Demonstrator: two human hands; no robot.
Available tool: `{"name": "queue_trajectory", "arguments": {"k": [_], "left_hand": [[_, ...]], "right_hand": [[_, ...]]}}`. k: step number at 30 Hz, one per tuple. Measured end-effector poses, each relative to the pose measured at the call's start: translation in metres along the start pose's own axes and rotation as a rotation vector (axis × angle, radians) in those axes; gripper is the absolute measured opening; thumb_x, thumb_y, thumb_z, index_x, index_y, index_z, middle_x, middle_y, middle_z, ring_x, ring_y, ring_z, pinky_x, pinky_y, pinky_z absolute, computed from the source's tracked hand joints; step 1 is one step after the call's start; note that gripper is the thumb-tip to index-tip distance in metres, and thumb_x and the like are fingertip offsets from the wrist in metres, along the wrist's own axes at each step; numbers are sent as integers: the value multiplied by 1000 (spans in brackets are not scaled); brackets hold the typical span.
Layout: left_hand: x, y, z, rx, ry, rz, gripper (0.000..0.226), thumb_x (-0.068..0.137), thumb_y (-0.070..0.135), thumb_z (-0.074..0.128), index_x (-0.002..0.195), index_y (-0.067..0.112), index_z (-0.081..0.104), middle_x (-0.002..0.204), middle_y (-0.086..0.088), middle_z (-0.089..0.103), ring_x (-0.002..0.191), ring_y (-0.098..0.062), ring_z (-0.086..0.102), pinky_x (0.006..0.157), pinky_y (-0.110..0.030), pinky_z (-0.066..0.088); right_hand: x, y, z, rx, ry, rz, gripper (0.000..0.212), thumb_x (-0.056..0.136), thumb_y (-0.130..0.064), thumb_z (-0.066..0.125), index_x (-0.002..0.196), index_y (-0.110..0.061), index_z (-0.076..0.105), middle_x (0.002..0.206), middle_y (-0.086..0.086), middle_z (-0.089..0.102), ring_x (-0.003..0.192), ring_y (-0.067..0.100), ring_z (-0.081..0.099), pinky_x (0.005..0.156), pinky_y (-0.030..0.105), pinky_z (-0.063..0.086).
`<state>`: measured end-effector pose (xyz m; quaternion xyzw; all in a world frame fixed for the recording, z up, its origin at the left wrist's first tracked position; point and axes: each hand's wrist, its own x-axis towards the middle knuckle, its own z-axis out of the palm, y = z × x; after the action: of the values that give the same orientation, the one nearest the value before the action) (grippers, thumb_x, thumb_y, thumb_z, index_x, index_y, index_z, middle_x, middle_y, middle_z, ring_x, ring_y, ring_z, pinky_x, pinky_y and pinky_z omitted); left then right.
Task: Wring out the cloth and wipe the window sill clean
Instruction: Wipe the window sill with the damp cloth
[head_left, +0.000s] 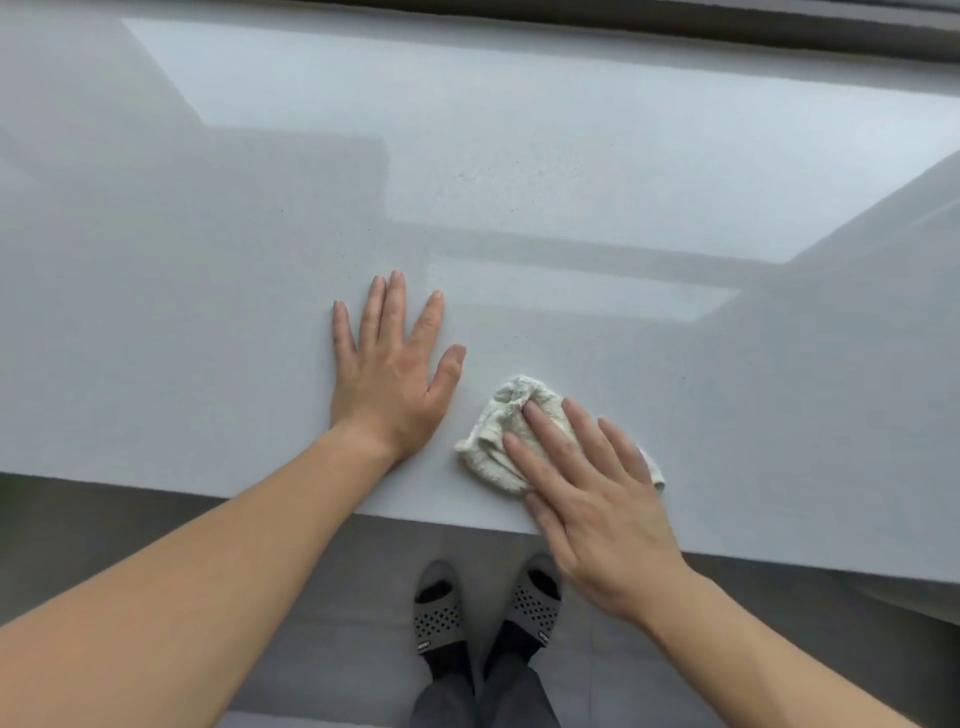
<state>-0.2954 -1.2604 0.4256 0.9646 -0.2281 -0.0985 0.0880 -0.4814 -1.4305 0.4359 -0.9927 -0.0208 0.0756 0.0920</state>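
My right hand (597, 509) presses the cloth (496, 421) onto the window sill (208, 286), fingers straight. My left hand (387, 376) lies flat and open just beside the cloth.

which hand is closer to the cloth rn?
Right. The right hand lies flat on the cloth, pressing it down. The left hand rests flat on the window sill left of the cloth, apart from it.

We have one view only: head-worn wide-angle, facing forward and steeply down, close over the window sill (208, 260), floor (104, 514) along the bottom.
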Motion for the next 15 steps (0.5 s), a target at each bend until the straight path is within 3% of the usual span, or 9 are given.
{"name": "queue_trajectory", "arguments": {"k": [2, 5, 7, 10, 12, 15], "left_hand": [[0, 0, 1, -9, 11, 3, 71, 94, 60, 11, 158, 28, 14, 167, -10, -4, 152, -20, -14, 119, -54, -12], [-1, 2, 3, 4, 12, -5, 72, 94, 61, 10, 158, 28, 12, 167, -10, -6, 152, -20, -15, 119, -55, -12], [-1, 2, 3, 16, 12, -6, 73, 93, 61, 10, 158, 27, 11, 167, -11, -6, 152, -21, -15, 119, -55, -12], [2, 2, 2, 24, 0, -9, 70, 95, 59, 16, 158, 27, 13, 167, -11, -5, 152, -22, -13, 119, -57, -12], [3, 4, 0, 6, -5, -36, 65, 99, 54, 25, 157, 26, 17, 167, -12, -2, 153, -22, -11, 118, -58, -12], [7, 12, -2, -56, 47, -34, 60, 99, 48, 29, 153, 23, 27, 167, -10, 5, 153, -23, -5, 118, -57, -13]], "right_hand": [[3, 30, -4, -22, 17, 67, 54, 102, -43, 32, 155, -39, 27, 165, -9, 18, 153, 22, 12, 121, 44, 15], [20, 50, -10, 87, 92, 430, 55, 100, -43, 25, 156, -40, 22, 166, -11, 9, 154, 21, 4, 121, 40, 2], [19, 27, -7, 85, 116, 552, 57, 101, -42, 23, 157, -38, 17, 167, -8, 4, 154, 22, -1, 120, 40, -1], [-12, -7, 3, 14, 55, 334, 57, 103, -41, 26, 159, -36, 12, 167, -6, 3, 154, 23, -2, 122, 44, 3], [-30, 8, 1, -5, -2, 137, 55, 104, -43, 26, 158, -37, 16, 167, -7, 9, 154, 23, 2, 122, 45, 9], [-23, 65, -9, -47, -16, 149, 56, 103, -50, 17, 158, -41, 11, 167, -9, 5, 154, 23, 4, 122, 45, 9]]}}
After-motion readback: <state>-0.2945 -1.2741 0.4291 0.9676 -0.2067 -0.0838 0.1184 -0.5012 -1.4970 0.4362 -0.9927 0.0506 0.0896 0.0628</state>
